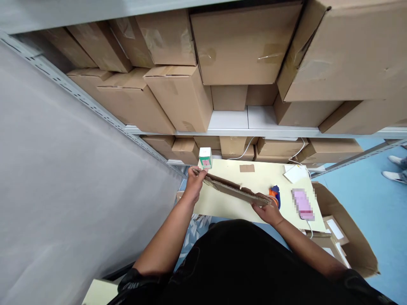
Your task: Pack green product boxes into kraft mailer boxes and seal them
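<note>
A plain grey wall (63, 169) fills the far left. My left hand (194, 184) is closed around the left end of a flattened cardboard piece (235, 190), fingers curled over its upper edge. Just above that hand a small white and green box (205, 157) stands upright at the back corner of the pale yellow table (229, 207). The cardboard runs slantwise from my left hand down to my right, held just above the tabletop, in front of my body. A small brown patch (247, 168) lies flat on the table behind it. My right hand (269, 212) grips the cardboard's right end, thumb on top. Just beside that hand, on the table, sits an orange and blue tape dispenser (275, 195), partly hidden by the cardboard. Further right lies a pink object (303, 204), blurred. Beyond the table's right edge stands an open carton (352, 241) on the blue floor. Stacked brown boxes (244, 46) fill the shelves above.
</note>
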The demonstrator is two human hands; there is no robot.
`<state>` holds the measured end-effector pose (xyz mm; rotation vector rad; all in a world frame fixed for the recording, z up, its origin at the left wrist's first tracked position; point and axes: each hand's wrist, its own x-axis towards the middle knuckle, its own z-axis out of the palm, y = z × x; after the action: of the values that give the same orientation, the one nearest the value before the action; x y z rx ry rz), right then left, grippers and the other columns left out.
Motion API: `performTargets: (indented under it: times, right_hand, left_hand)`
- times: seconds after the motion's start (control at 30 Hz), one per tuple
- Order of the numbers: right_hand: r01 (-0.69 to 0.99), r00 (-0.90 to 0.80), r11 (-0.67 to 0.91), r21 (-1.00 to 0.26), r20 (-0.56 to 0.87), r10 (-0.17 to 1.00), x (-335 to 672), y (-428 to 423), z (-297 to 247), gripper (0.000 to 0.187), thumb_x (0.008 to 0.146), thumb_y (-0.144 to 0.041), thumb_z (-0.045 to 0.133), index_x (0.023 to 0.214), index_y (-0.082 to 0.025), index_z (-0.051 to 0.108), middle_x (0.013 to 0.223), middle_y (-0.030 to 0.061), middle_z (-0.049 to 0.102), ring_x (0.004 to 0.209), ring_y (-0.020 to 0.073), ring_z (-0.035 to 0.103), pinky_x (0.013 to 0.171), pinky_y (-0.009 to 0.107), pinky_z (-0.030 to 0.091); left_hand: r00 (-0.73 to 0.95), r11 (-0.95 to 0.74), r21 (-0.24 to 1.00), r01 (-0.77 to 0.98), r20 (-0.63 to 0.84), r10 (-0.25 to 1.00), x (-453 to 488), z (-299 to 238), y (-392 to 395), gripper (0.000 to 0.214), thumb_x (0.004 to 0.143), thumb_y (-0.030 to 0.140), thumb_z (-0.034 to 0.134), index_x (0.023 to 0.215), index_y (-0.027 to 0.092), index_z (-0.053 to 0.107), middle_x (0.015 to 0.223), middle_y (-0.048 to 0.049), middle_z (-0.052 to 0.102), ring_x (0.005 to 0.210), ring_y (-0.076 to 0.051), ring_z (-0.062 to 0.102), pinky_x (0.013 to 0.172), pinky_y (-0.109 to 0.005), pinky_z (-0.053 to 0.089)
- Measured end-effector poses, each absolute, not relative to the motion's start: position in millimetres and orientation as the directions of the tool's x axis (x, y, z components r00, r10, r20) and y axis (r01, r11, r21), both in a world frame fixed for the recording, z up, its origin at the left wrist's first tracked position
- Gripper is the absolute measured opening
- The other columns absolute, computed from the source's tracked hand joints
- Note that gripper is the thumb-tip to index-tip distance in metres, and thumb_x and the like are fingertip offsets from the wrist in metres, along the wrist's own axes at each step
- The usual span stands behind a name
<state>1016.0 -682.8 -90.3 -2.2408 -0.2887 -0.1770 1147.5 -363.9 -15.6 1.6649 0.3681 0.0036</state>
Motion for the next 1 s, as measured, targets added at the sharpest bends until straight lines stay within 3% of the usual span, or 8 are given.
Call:
performTargets:
  times: [0.1,0.2,0.37,0.53,0.63,0.73,0.87,1.0]
  right_hand:
    - [0.316,0.949,-0.608,-0.728,0.236,0.211,995,-692,-110,0.023,0.099,-0.029,0.057,0.115,-0.024,0.072,0.107,0.0097,0.077,0.096,0.0263,0.076,0.085,0.041,0.063]
    - [0.358,0.933,-0.611,-0.706,0.253,0.255,977,-697,-130,0.03,0.099,-0.032,0.058,0.125,-0.025,0.071,0.116,0.0122,0.077,0.106,0.029,0.075,0.092,0.045,0.064]
    - [0.197,0.98,-0.607,-0.77,0.171,0.102,967,-694,-140,0.028,0.101,-0.036,0.056,0.121,-0.026,0.073,0.112,0.0105,0.078,0.103,0.029,0.076,0.093,0.045,0.065]
    - [-0.007,0.999,-0.539,-0.842,0.014,-0.036,974,-691,-144,0.028,0.097,-0.042,0.059,0.114,-0.023,0.073,0.109,0.0103,0.078,0.103,0.0302,0.075,0.091,0.045,0.064]
    - [-0.116,0.988,-0.514,-0.85,-0.044,-0.151,984,-683,-150,0.034,0.088,-0.042,0.068,0.117,-0.024,0.072,0.111,0.0102,0.077,0.104,0.033,0.074,0.09,0.05,0.064]
    - [-0.173,0.973,-0.478,-0.861,-0.073,-0.221,999,-669,-153,0.042,0.078,-0.038,0.074,0.118,-0.025,0.07,0.113,0.0109,0.075,0.099,0.0333,0.075,0.084,0.049,0.064]
    - [-0.201,0.972,-0.449,-0.871,-0.121,-0.199,1016,-663,-152,0.046,0.073,-0.032,0.075,0.118,-0.024,0.069,0.111,0.0091,0.073,0.093,0.0295,0.074,0.077,0.041,0.064]
    - [-0.106,0.994,-0.526,-0.844,-0.073,-0.084,1012,-682,-148,0.067,0.073,-0.038,0.078,0.136,-0.025,0.059,0.131,0.0129,0.066,0.119,0.0358,0.067,0.095,0.052,0.061]
  left_hand:
    - [0.958,-0.04,0.965,0.258,-0.25,0.143,1140,-27,-381,0.086,0.081,0.048,0.081,0.152,0.032,0.036,0.162,-0.0118,0.046,0.147,-0.026,0.049,0.114,-0.041,0.046]
    - [0.984,-0.023,0.985,0.171,-0.17,0.044,1135,-33,-398,0.112,0.078,0.049,0.086,0.165,0.034,0.017,0.172,-0.0113,0.032,0.16,-0.027,0.03,0.125,-0.041,0.035]
    - [0.982,-0.058,0.984,0.169,-0.173,-0.078,1137,-34,-404,0.13,0.072,0.053,0.092,0.169,0.034,0.007,0.177,-0.0138,0.019,0.162,-0.033,0.025,0.122,-0.047,0.041]
    - [0.966,-0.124,0.974,0.189,-0.207,-0.154,1140,-38,-386,0.126,0.075,0.047,0.09,0.17,0.033,0.008,0.175,-0.0159,0.023,0.158,-0.034,0.033,0.12,-0.048,0.043]
    - [0.946,-0.193,0.957,0.219,-0.257,-0.2,1130,-44,-377,0.119,0.078,0.034,0.081,0.17,0.034,0.006,0.176,-0.0131,0.022,0.154,-0.032,0.04,0.121,-0.049,0.042]
    - [0.91,-0.293,0.939,0.181,-0.273,-0.312,1113,-53,-375,0.11,0.075,0.02,0.071,0.17,0.032,0.017,0.173,-0.01,0.032,0.152,-0.033,0.043,0.12,-0.051,0.043]
    - [0.911,-0.391,0.917,0.084,-0.23,-0.343,1097,-66,-375,0.097,0.073,0.013,0.062,0.165,0.028,0.035,0.166,-0.0102,0.043,0.153,-0.034,0.04,0.122,-0.053,0.041]
    - [0.946,-0.501,0.866,-0.002,-0.161,-0.282,1090,-77,-367,0.092,0.072,0.013,0.063,0.161,0.028,0.042,0.158,-0.0118,0.044,0.147,-0.031,0.044,0.12,-0.051,0.043]
